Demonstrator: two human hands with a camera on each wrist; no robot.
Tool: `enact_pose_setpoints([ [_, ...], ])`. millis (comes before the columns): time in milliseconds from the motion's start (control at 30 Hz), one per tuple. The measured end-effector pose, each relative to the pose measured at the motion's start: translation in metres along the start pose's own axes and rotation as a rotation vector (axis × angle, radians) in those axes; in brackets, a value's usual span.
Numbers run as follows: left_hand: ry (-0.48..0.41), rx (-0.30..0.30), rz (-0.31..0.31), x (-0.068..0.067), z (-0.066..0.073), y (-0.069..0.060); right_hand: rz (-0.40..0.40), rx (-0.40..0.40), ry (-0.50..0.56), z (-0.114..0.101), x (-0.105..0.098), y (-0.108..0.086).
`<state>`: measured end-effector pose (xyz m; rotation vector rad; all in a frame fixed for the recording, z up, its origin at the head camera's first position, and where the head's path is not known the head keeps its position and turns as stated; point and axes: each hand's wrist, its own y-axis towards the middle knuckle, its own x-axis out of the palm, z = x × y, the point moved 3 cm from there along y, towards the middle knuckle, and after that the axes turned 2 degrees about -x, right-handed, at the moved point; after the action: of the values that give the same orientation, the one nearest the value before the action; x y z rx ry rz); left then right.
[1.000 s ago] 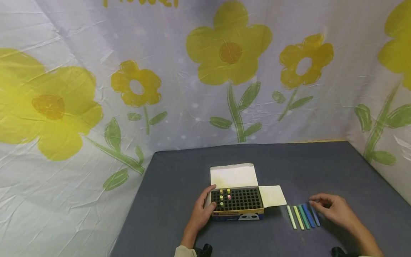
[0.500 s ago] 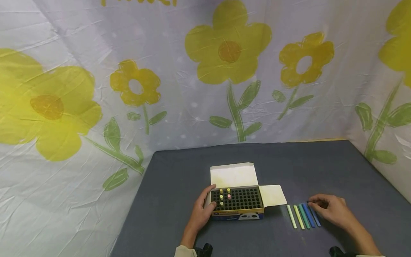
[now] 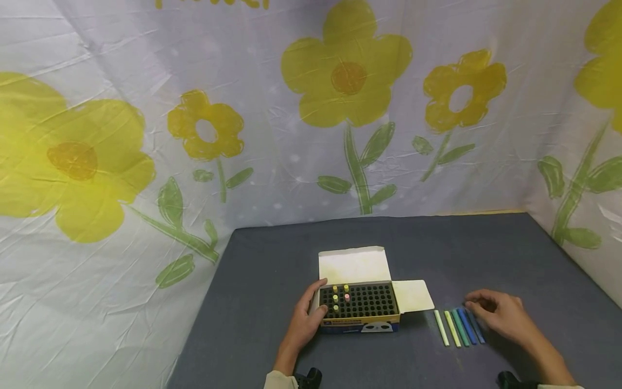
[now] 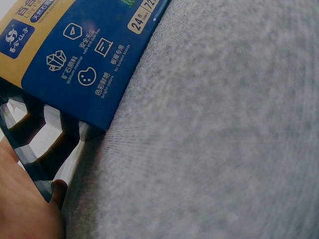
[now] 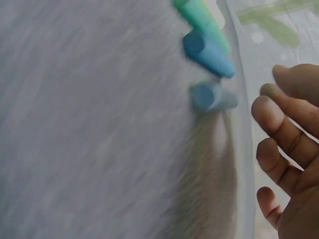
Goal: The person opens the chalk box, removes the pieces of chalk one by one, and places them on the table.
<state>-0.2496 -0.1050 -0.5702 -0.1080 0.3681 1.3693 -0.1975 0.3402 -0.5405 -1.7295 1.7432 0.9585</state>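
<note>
My left hand (image 3: 305,324) grips the left end of the chalk box (image 3: 359,327), thumb near the front corner; the left wrist view shows the hand (image 4: 25,199) beside the box's blue side (image 4: 99,59). A few yellowish chalks and a pink one (image 3: 347,297) stand in the black holed insert. My right hand (image 3: 507,319) hovers at the far end of the rightmost blue chalk (image 3: 477,328), fingers loosely bent. In the right wrist view nothing shows in that hand (image 5: 294,154); whether a fingertip touches the light blue chalk (image 5: 214,97) cannot be told.
Left of the blue chalks lie a green chalk (image 3: 460,327), a yellow chalk (image 3: 452,329) and a pale chalk (image 3: 441,328), roughly parallel. The box's white lid (image 3: 353,266) and side flap (image 3: 413,296) stand folded out. Behind the dark table (image 3: 243,302) hangs a flower-printed curtain (image 3: 272,173).
My right hand has shifted slightly left at the far ends of the blue chalks, and the rightmost chalk's far end sits slightly more to the left. My left hand and the box have stayed put.
</note>
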Motion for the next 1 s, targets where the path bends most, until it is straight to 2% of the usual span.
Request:
enact_pose_setpoints([
  [167,-0.004,0.002,-0.005,0.000,0.000,0.000,0.050,-0.041,0.074,-0.019,-0.003,0.005],
  [400,-0.001,-0.005,-0.009,0.000,0.000,0.000,0.120,-0.079,0.117,-0.049,-0.005,0.013],
  [567,0.010,-0.006,-0.012,0.000,0.000,0.001,0.161,-0.166,0.180,-0.068,-0.002,0.017],
  [767,0.012,-0.013,-0.013,0.000,0.000,0.001,0.151,-0.240,0.266,-0.087,0.005,0.026],
  [1000,0.005,-0.013,-0.010,0.001,-0.001,0.000,0.122,-0.343,0.341,-0.113,0.024,0.033],
])
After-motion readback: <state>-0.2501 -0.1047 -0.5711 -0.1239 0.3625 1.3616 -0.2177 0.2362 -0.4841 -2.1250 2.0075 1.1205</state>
